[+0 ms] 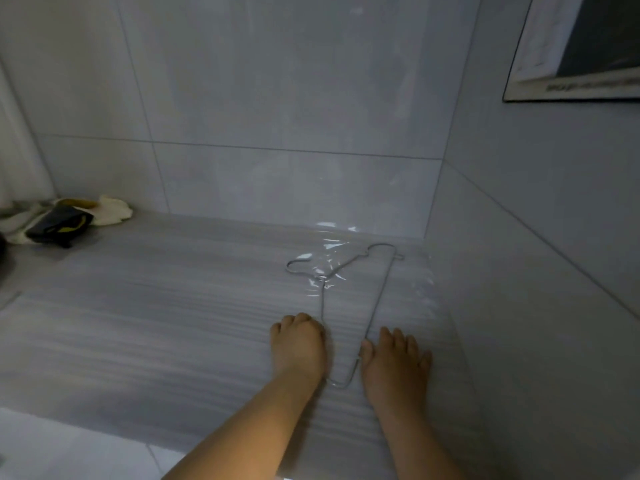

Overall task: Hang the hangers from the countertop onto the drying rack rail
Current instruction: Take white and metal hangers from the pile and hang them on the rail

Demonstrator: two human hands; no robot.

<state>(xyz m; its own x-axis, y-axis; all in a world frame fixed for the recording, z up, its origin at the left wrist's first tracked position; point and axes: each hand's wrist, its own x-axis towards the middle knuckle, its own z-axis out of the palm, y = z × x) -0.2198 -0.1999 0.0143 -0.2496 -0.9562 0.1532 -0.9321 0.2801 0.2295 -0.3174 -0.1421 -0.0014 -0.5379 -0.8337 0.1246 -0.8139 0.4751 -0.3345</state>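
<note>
hanger (381, 292) flat on countertop (173, 306), left hand (298, 344) curled at its wire, grasp unclear; right hand (394, 362) flat, released

No legible text; poster (573, 50) lettering blurred

Thin bare-metal wire hanger (349, 296) lies on a glossy, streaked stone-look countertop (156, 306) below smooth tiles (277, 98).

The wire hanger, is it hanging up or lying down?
Lying down: the wire hanger rests flat on the countertop, its outline against the surface.
</note>
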